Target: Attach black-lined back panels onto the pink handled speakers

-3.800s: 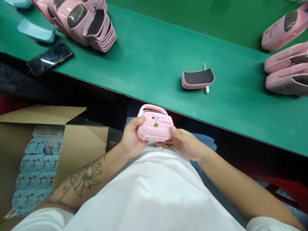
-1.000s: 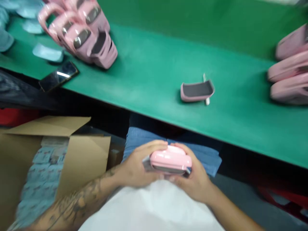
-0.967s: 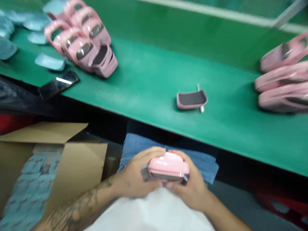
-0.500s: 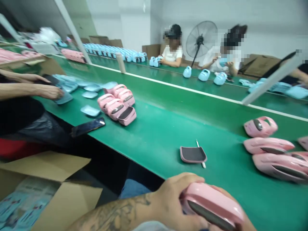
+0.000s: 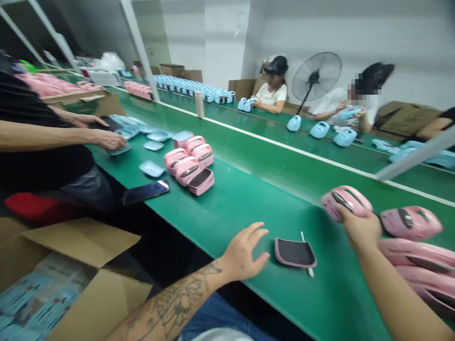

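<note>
1. Head camera view: a long green worktable crossed the scene at a slant, with a white strip beyond it and a second green bench past that.
2. Around it was a pale-walled room with slanting posts, a large round fan and two people in white tops seated at the far bench near blue cases.
3. At lower left, an open cardboard box, flaps spread, held printed light-blue packs. Farther back, another carton stood beside heaped pink pieces.
4. The person's right hand was closed around one handled pink case at the table's right side, just beside more pink cases; whether its base touched the table could not be told.
5. The left hand was open and holding nothing, fingers spread near the table's front edge.
6. Between the hands, a dark-lined pink panel lay across a thin white tool.
7. Toward the left sat clustered pink cases, stacked pink panels, a phone and shallow blue pieces, near a co-worker's hands.
</note>
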Available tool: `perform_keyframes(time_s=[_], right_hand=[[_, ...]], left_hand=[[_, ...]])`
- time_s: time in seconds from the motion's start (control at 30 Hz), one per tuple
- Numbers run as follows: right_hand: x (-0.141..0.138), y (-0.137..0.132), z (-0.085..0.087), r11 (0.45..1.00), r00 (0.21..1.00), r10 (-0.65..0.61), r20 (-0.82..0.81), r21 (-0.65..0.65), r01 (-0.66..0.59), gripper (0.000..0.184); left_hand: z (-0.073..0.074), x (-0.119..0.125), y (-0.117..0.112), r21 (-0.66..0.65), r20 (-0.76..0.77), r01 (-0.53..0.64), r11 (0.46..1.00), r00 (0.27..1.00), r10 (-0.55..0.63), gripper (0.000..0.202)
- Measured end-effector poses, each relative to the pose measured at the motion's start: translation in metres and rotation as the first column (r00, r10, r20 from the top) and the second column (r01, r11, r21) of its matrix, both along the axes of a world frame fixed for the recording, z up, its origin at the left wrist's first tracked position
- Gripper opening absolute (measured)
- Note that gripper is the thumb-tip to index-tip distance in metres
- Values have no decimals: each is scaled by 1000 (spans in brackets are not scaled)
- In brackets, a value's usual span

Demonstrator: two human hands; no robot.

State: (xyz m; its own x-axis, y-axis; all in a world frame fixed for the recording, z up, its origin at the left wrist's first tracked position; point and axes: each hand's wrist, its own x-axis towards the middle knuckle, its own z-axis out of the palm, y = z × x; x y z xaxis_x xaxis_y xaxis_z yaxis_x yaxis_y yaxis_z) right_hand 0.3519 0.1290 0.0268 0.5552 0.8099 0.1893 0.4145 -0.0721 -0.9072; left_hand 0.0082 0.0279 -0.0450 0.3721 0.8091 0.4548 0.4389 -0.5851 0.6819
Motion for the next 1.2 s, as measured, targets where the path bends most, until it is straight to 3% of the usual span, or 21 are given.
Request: perform_keyframes(time_s=[0.07, 0.17, 0.3, 0.43, 0.53, 0.67, 0.73, 0.83, 0.9, 1.0, 1.07, 1.2], right_hand=[[4, 35, -1, 962, 968, -246, 41, -113, 249, 32], [16, 74, -9, 888, 910, -407, 78, -200, 415, 40], [26, 95, -18, 835, 866, -488, 108, -231, 499, 41], [31, 90, -17, 851, 879, -456, 137, -224, 476, 42], [31, 70, -13, 898, 919, -362, 153, -208, 388, 43], [19, 14, -18, 969, 989, -61, 133, -231, 91, 39], [9, -24, -25, 955, 989, 100, 112, -289, -64, 35], [-10, -77, -37, 906, 958, 261, 119, -372, -201, 28], [-23, -106, -42, 881, 934, 322, 152, -410, -237, 23], [-46, -133, -47, 867, 905, 355, 232, -444, -226, 39], [-59, -141, -47, 869, 880, 365, 304, -451, -204, 49], [-65, -140, -47, 880, 818, 371, 439, -448, -159, 45]], left_hand=[[-3, -11, -3, -17, -81, -33, 999, 996, 31, 55], [-5, -18, -2, -18, -128, -76, 997, 989, 73, 55], [-3, -12, 0, 23, -183, -9, 1000, 983, 13, 62], [3, 6, 2, -18, -220, 55, 998, 974, -57, 78], [8, 27, 10, -80, -248, 118, 990, 959, -135, 89], [16, 54, 26, -116, -318, 184, 976, 924, -212, 93], [19, 62, 32, -93, -358, 203, 975, 907, -223, 82], [21, 64, 39, -75, -378, 221, 972, 896, -233, 68], [19, 59, 44, -76, -378, 212, 974, 898, -225, 64], [16, 47, 56, -73, -376, 152, 986, 911, -168, 59], [15, 39, 65, -72, -370, 105, 992, 921, -124, 58], [17, 41, 82, -74, -352, 63, 995, 932, -85, 58]])
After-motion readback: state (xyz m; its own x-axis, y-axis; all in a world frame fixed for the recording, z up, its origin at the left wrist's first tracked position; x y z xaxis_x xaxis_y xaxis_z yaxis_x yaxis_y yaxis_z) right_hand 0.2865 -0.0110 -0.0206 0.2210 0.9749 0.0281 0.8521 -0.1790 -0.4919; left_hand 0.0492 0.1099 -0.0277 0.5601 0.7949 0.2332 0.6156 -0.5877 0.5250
